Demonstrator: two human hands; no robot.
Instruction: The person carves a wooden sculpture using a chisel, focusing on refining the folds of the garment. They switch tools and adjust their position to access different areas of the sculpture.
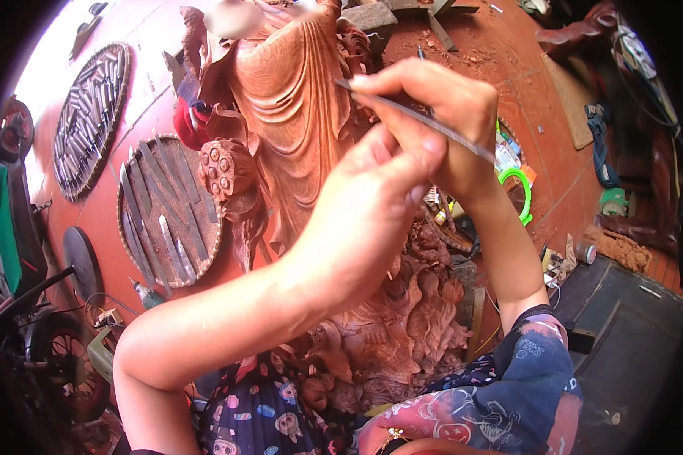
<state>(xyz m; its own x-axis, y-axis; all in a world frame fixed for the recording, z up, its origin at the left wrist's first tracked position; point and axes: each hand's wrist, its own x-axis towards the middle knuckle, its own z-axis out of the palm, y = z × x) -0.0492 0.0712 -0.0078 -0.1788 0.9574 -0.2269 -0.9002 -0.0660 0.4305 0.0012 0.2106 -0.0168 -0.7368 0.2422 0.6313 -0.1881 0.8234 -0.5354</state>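
My right hand (451,98) is closed round a thin, slightly bent metal tool (413,115), a file or scraper by its shape. The tool's narrow tip meets the robe folds of a large reddish carved wooden statue (288,114). Against the right hand's palm side rests my left hand (379,171), its fingers curled and thumb pressed in; whatever they grip is hidden. The statue lies lengthwise ahead of me, with a carved lotus pod (220,168) at its left. My forearms cover part of its middle.
A round woven tray (218,235) of dark blades lies left of the statue. Beyond it sits another tray (128,72) full of chisels. A power tool (147,294) and a wheel (64,371) stand lower left. At right are a bright green ring (525,199) and a dark panel (622,341).
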